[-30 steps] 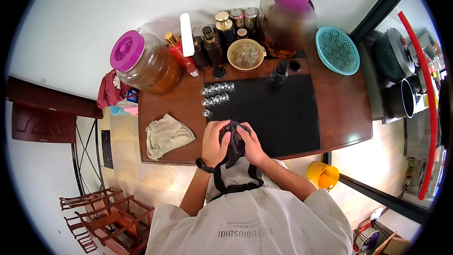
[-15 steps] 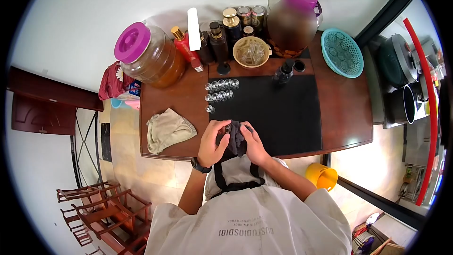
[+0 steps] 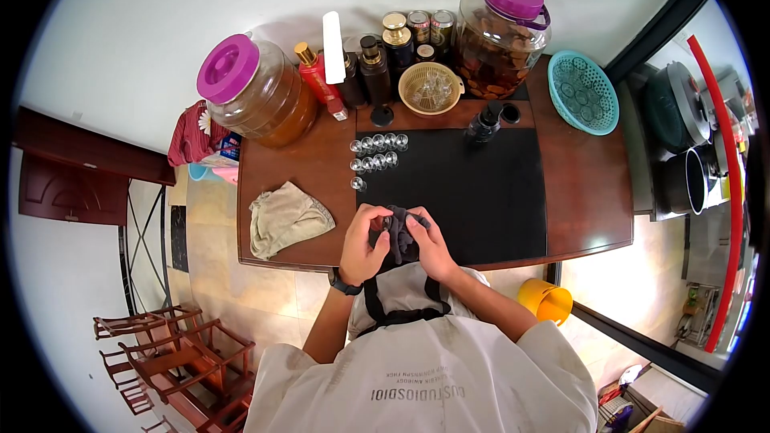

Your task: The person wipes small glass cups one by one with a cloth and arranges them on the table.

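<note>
At the tabletop (image 3: 589,200), our left hand (image 3: 362,247) grips what looks like a small glass (image 3: 387,224), our right (image 3: 434,253) a cloth (image 3: 403,246), with ten glasses (image 3: 378,143) in rows and more in the basket (image 3: 411,102).

We see yellow bucket (image 3: 545,301) on tiled floor (image 3: 215,252) | wooden chairs (image 3: 172,361) close together | red bottle (image 3: 318,80) beside purple-lidded jar (image 3: 273,108)

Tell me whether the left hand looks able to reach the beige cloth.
Likely yes: bare tabletop separates the left hand from the beige cloth, though the dark cloth occupies that grip.
</note>
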`<action>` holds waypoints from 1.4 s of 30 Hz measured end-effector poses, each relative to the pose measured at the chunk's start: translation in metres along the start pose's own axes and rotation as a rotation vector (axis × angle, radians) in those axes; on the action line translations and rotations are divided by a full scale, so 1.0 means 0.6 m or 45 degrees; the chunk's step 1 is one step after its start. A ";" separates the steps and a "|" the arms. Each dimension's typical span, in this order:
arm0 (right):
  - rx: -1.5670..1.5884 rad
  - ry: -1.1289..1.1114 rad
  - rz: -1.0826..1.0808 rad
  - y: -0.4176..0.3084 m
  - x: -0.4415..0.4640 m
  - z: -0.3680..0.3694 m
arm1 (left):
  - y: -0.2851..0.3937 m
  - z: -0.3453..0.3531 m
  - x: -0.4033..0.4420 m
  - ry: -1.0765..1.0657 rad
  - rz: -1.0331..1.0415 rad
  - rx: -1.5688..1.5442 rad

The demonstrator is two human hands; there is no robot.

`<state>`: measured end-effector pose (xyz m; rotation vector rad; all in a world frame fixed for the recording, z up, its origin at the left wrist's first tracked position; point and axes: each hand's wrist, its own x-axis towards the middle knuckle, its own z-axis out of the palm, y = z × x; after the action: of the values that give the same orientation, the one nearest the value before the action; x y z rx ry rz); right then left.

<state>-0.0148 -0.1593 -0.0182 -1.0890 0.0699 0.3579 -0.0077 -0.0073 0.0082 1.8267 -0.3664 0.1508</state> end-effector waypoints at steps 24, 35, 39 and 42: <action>-0.018 0.006 0.031 0.005 0.007 -0.001 | -0.026 0.018 -0.005 0.088 -0.275 -0.041; -0.034 -0.081 -0.022 0.009 0.004 -0.004 | -0.033 0.027 0.009 0.196 -0.359 -0.121; -0.510 -0.080 -0.223 -0.004 0.004 -0.011 | -0.029 0.027 0.011 0.143 -0.450 -0.161; -0.806 -0.030 -0.395 -0.010 0.005 -0.007 | -0.033 0.026 0.009 0.100 -0.506 -0.202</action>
<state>-0.0098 -0.1649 -0.0154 -1.6930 -0.2484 0.1076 0.0024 -0.0183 -0.0131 1.6947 0.0429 -0.0800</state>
